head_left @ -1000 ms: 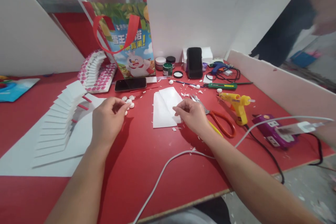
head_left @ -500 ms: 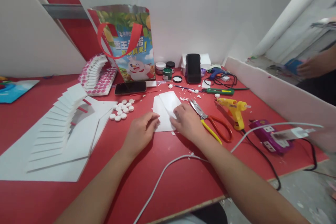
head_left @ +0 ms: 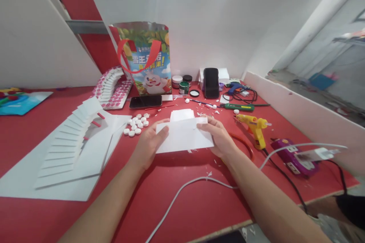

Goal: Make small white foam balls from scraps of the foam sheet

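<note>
Between my two hands a white rectangular sheet [head_left: 184, 136] is held up, tilted toward me, just above the table. My left hand [head_left: 151, 142] pinches its left end, thumb on the near face. My right hand [head_left: 218, 134] grips the right end the same way. Behind the sheet, another white piece [head_left: 181, 114] lies on the table, its lower part hidden. Left of my left hand sits a cluster of round white discs [head_left: 137, 124]. The orange-handled pliers [head_left: 245, 144] lie mostly hidden behind my right hand and forearm.
A white stepped model [head_left: 65, 140] stands on boards at left. A yellow glue gun [head_left: 256, 127] and purple power strip [head_left: 293, 157] lie at right. At the back are a printed bag [head_left: 148, 60], a phone [head_left: 145, 101] and paint jars [head_left: 184, 87]. A white cable [head_left: 182, 190] crosses in front.
The white sheet has been lifted off the table piece and turned sideways, with both hands now on it. The view has tipped upward, and the person at right has shifted lower.
</note>
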`<state>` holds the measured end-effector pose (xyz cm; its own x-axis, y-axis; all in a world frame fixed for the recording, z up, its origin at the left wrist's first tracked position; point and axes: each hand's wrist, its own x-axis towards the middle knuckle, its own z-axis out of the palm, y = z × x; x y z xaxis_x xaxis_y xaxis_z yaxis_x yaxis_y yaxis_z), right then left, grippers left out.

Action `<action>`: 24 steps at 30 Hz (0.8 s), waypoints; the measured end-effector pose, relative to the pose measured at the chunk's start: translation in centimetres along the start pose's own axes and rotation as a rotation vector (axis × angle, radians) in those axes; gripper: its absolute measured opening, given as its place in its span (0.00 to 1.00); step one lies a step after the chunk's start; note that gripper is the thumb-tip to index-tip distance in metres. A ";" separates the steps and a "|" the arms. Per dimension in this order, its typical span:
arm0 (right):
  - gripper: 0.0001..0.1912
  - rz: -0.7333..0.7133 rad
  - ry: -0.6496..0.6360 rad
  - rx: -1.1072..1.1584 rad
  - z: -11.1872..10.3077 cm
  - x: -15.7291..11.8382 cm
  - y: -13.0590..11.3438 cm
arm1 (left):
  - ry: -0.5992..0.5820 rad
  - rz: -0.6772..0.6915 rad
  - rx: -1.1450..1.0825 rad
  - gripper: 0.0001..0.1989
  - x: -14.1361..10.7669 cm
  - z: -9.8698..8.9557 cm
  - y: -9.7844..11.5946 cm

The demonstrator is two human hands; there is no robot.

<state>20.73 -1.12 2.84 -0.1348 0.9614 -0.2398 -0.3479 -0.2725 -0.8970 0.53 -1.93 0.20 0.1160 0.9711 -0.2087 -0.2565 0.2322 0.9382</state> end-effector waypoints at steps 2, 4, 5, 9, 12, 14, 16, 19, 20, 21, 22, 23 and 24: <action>0.15 0.015 -0.009 0.013 0.3 0.1 0.3 | -0.019 -0.048 -0.080 0.29 -0.2 0.1 0.2; 0.16 -0.003 -0.006 0.019 0.3 0.2 0.4 | 0.010 -0.041 -0.103 0.25 -0.2 0.2 0.1; 0.17 -0.014 -0.004 0.013 0.2 0.3 0.4 | 0.031 -0.029 -0.088 0.24 -0.2 0.1 0.0; 0.22 -0.002 0.018 -0.107 -0.5 0.4 0.1 | 0.034 0.011 0.028 0.22 0.1 -0.3 -0.2; 0.24 -0.019 -0.021 -0.285 -1.1 0.6 0.2 | -0.033 0.057 0.154 0.20 -0.2 -0.5 -0.3; 0.17 -0.070 -0.092 -0.480 -1.6 0.8 0.4 | -0.050 0.139 0.284 0.17 -0.5 -0.5 -0.2; 0.10 -0.169 -0.099 -0.689 -2.4 1.2 0.6 | -0.004 0.238 0.386 0.13 -0.8 -0.5 -0.1; 0.04 -0.385 0.041 -0.833 -3.5 1.6 0.2 | 0.180 0.341 0.274 0.13 -0.6 -0.8 0.4; 0.04 -0.454 0.106 -0.836 -3.7 1.6 -0.1 | 0.240 0.345 0.171 0.13 -0.5 -0.9 0.6; 0.05 -0.518 0.176 -0.824 -3.7 1.6 -0.4 | 0.277 0.328 0.063 0.14 -0.3 -1.0 0.8; 0.06 -0.570 0.239 -0.792 -3.6 1.4 -0.7 | 0.285 0.293 -0.026 0.15 -0.1 -1.1 0.9; 0.07 -0.603 0.277 -0.740 -3.3 1.2 -0.9 | 0.260 0.237 -0.081 0.16 0.0 -1.1 1.0; 0.09 -0.609 0.279 -0.670 -2.9 1.0 -1.0 | 0.206 0.167 -0.099 0.17 0.0 -1.0 1.0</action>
<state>23.65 0.23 2.46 0.1514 0.9290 0.3376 0.3316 0.2740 -0.9027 -0.70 -1.61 0.90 -0.1311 0.9848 -0.1142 -0.3489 0.0620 0.9351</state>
